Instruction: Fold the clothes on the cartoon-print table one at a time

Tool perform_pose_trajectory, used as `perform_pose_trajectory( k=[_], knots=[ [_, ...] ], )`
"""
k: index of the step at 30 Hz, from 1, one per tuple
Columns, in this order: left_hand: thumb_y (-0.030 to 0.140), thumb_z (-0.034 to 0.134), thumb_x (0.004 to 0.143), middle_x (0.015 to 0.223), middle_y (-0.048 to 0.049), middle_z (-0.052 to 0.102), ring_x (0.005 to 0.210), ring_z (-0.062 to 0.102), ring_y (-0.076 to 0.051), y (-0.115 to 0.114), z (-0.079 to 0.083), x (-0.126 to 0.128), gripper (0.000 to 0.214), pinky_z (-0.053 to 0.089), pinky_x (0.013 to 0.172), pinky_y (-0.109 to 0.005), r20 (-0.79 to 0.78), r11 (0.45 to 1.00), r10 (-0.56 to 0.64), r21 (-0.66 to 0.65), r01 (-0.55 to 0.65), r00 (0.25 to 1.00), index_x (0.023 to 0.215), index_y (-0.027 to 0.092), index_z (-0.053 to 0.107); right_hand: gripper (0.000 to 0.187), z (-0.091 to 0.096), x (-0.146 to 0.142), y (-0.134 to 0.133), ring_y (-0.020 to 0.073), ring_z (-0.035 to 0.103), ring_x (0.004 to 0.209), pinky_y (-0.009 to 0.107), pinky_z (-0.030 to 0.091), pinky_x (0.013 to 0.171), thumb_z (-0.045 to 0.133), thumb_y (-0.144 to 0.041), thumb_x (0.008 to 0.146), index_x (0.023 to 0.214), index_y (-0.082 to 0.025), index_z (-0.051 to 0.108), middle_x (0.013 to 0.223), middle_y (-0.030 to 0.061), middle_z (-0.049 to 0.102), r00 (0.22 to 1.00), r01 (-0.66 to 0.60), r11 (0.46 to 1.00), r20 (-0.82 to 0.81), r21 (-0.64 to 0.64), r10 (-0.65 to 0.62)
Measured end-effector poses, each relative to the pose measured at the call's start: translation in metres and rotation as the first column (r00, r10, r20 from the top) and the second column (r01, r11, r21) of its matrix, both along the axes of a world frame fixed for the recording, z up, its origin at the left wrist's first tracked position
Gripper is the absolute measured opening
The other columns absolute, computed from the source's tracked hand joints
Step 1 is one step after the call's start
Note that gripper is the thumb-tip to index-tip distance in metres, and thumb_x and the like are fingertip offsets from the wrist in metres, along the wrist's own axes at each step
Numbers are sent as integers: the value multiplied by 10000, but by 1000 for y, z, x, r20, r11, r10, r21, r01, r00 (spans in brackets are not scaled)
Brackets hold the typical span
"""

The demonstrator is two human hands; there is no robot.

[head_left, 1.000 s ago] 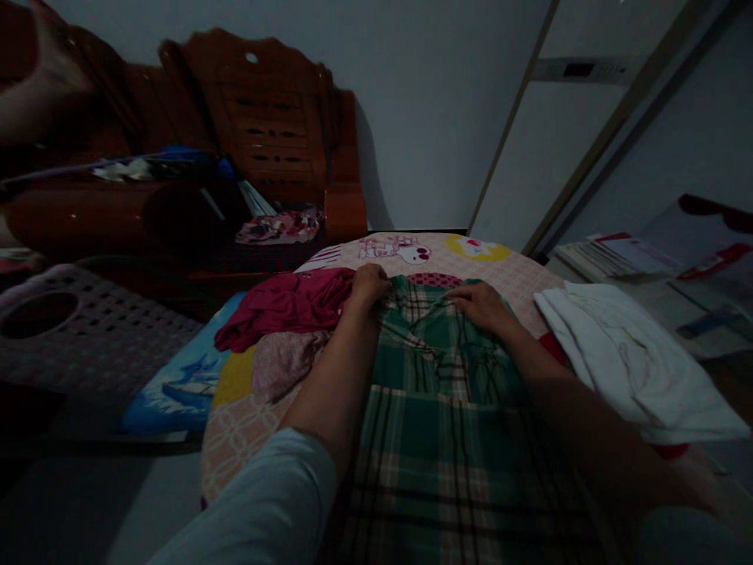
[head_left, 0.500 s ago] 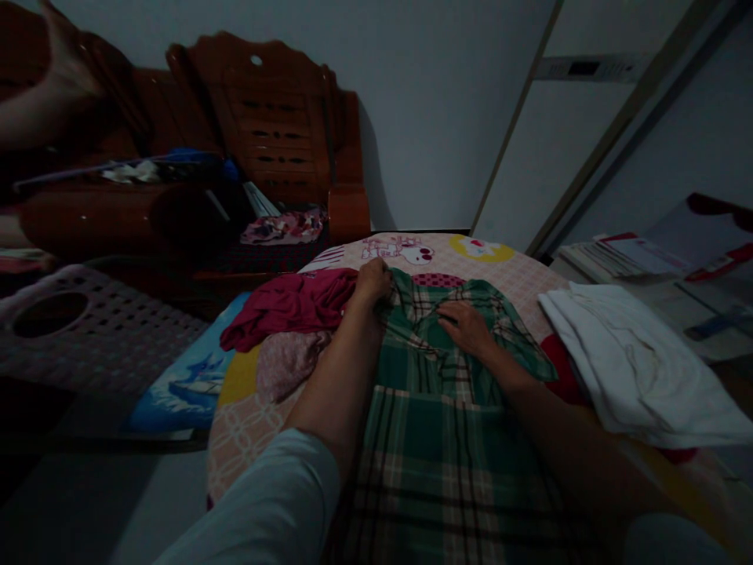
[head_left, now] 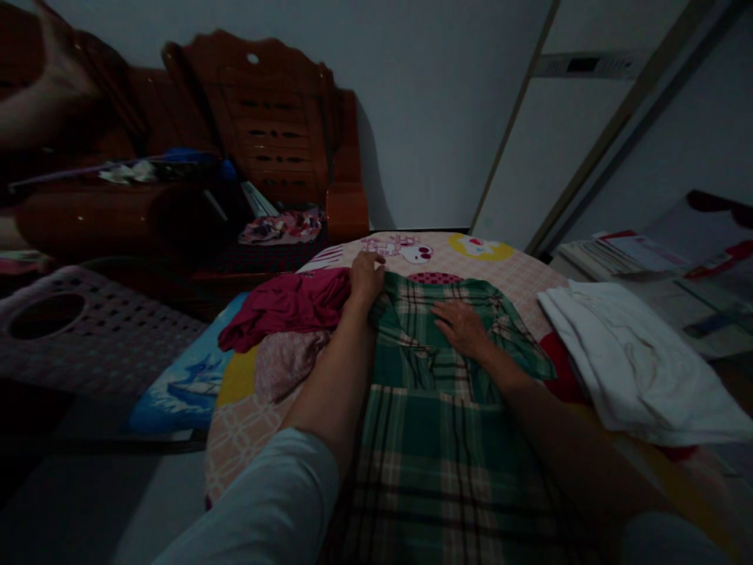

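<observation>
A green plaid shirt (head_left: 447, 439) lies spread over a round table with a patterned pink cover (head_left: 506, 271). My left hand (head_left: 365, 278) rests at the shirt's far left edge, fingers curled on the cloth beside a crumpled magenta garment (head_left: 288, 304). My right hand (head_left: 464, 328) lies flat, fingers stretched, pressing the shirt's upper middle near the collar. A pale pink cloth (head_left: 281, 362) sits under the magenta one.
A folded white garment (head_left: 635, 365) lies on the table's right side over something red. Dark wooden chairs (head_left: 276, 133) stand behind on the left. A perforated plastic stool (head_left: 76, 329) and a blue printed item (head_left: 182, 377) sit lower left. Papers (head_left: 635, 255) lie at right.
My right hand slid from the shirt's far right edge back toward the middle and flattened. The top of the shirt now lies smoother. My left hand stayed at the left edge.
</observation>
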State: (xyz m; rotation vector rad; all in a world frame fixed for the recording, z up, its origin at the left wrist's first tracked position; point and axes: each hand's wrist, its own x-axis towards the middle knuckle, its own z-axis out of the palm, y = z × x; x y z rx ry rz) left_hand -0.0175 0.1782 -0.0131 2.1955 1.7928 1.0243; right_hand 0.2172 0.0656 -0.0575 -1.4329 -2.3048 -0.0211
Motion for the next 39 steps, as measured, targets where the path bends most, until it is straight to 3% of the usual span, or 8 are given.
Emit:
perform_pose_trajectory(
  k=[3, 5, 9, 14, 19, 27, 32, 39],
  knots=[
    [180, 585, 833, 1132, -96, 676, 1155, 575, -246, 2, -4, 6, 199, 412, 1053, -369, -119, 978, -202, -75, 194, 972, 961, 183, 736, 340, 0, 0, 0, 287, 548, 1209, 479, 405, 1035, 522, -259, 930, 1225, -187, 675, 1343, 113, 620, 1000, 21, 1000, 23, -6, -21],
    [200, 605, 823, 1171, -88, 669, 1169, 572, -252, 1, -8, 9, 259, 413, 1056, -371, -196, 960, -239, -198, 200, 951, 1047, 206, 735, 368, 0, -1, -1, 308, 517, 1251, 494, 392, 1047, 521, -292, 935, 1255, -172, 658, 1373, 136, 591, 997, 73, 997, 41, -17, -72],
    [179, 576, 845, 1381, -136, 564, 1320, 478, -254, 0, -8, 5, 457, 352, 1120, -337, -196, 964, -174, -235, 126, 965, 1298, 148, 623, 388, -2, -1, 0, 321, 494, 1289, 514, 374, 1066, 503, -312, 944, 1262, -146, 651, 1384, 171, 573, 992, 126, 992, 0, -23, -126],
    [90, 563, 790, 1273, -135, 655, 1205, 582, -258, 4, 6, -17, 463, 425, 1041, -307, -161, 931, -129, -359, 64, 978, 1241, 118, 664, 298, 16, 1, -5, 252, 628, 1098, 420, 454, 979, 484, -289, 954, 1028, -176, 750, 1151, 125, 715, 969, -142, 990, -210, -27, 133],
    [78, 604, 733, 1130, -112, 722, 1026, 660, -232, 4, 14, -35, 462, 491, 890, -271, -96, 940, -48, -341, 12, 994, 1183, 126, 697, 264, 49, -8, -22, 199, 673, 821, 298, 474, 739, 564, -354, 927, 895, -197, 774, 878, 60, 755, 917, -325, 914, -319, -242, 242],
    [175, 696, 693, 1131, -141, 715, 1019, 663, -276, 0, 11, -32, 421, 497, 831, -292, -261, 899, -77, -436, -47, 962, 1112, 146, 717, 109, 51, -29, -34, 127, 584, 607, 240, 318, 585, 719, -270, 810, 772, -175, 757, 646, 3, 684, 981, -178, 890, -141, -419, 130],
    [251, 729, 701, 1238, -166, 666, 1129, 623, -309, -3, 11, -22, 545, 485, 893, -320, -295, 905, -48, -417, -84, 954, 1231, 149, 647, 87, 47, -29, -33, 115, 574, 595, 228, 319, 587, 686, -191, 798, 734, -155, 732, 622, -9, 661, 972, -191, 876, -209, -443, 107],
    [347, 711, 733, 1122, -189, 707, 1056, 657, -316, -5, 25, -24, 419, 498, 811, -301, -343, 855, 26, -479, -198, 939, 1087, 122, 706, 91, 41, -27, -33, 123, 591, 625, 226, 321, 585, 671, -193, 791, 727, -153, 721, 654, 1, 685, 958, -212, 868, -269, -450, 94]
  ],
)
